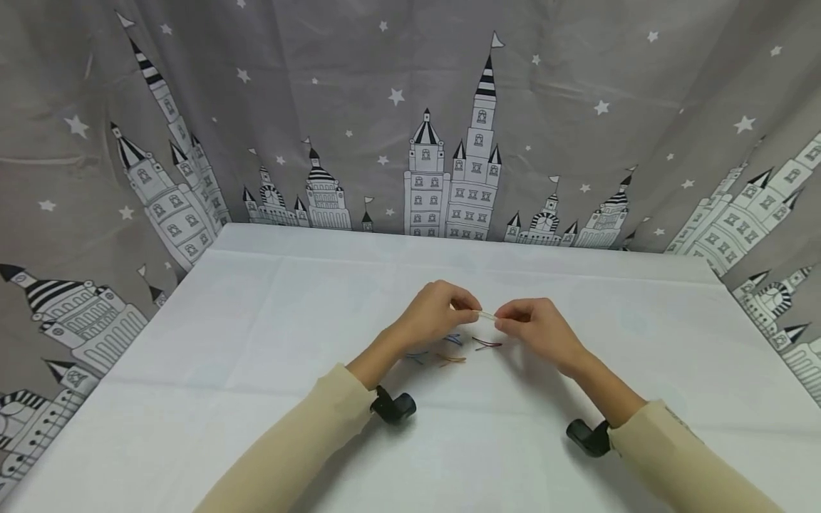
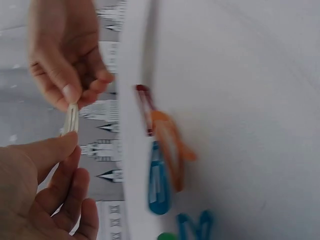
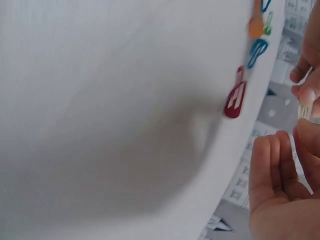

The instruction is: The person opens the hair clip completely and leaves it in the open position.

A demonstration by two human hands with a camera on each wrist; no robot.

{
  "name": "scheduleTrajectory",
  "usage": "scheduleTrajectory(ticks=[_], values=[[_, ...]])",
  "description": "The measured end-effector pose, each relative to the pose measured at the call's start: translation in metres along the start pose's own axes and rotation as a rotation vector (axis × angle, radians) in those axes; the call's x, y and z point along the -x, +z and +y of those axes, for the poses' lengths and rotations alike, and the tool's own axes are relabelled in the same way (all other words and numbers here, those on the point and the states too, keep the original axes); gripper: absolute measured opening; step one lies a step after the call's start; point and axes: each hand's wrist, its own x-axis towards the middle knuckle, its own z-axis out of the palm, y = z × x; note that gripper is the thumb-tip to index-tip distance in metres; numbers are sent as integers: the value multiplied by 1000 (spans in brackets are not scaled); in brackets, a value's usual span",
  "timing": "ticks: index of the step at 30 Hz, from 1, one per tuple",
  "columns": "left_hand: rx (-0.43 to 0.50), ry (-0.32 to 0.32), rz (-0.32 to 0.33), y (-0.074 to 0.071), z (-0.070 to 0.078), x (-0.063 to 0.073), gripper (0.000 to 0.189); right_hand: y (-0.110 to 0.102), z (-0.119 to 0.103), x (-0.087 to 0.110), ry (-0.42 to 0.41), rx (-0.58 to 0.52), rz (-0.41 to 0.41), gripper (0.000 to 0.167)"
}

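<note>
A pale cream snap hair clip (image 1: pixel 487 315) is held in the air above the table, stretched between both hands. My left hand (image 1: pixel 436 313) pinches one end between thumb and index finger. The other end is pinched by the thumb and fingertips of my right hand (image 1: pixel 535 328). In the left wrist view the clip (image 2: pixel 72 119) shows its long slot, with both ends partly covered by fingers. Below the hands lie a dark red hair clip (image 1: pixel 487 345), an orange hair clip (image 1: pixel 452 359) and blue hair clips (image 1: pixel 452 340), all spread open.
A green hair clip (image 3: pixel 269 22) shows beside the blue and orange ones in the right wrist view. The white-covered table (image 1: pixel 295 306) ends at a grey curtain (image 1: pixel 359 107) printed with castles. Black wrist cameras (image 1: pixel 394 407) sit at both sleeves.
</note>
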Motion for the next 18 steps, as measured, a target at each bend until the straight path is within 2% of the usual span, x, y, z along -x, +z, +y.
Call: scheduleTrajectory(ticks=[6, 11, 18], values=[[2, 41, -15, -14, 4, 20, 10, 10, -13, 16, -84, -32, 13, 15], [42, 83, -38, -14, 4, 38, 10, 20, -17, 30, -128, -63, 21, 16], [127, 103, -35, -13, 12, 62, 9, 28, -19, 51, -243, -104, 52, 14]])
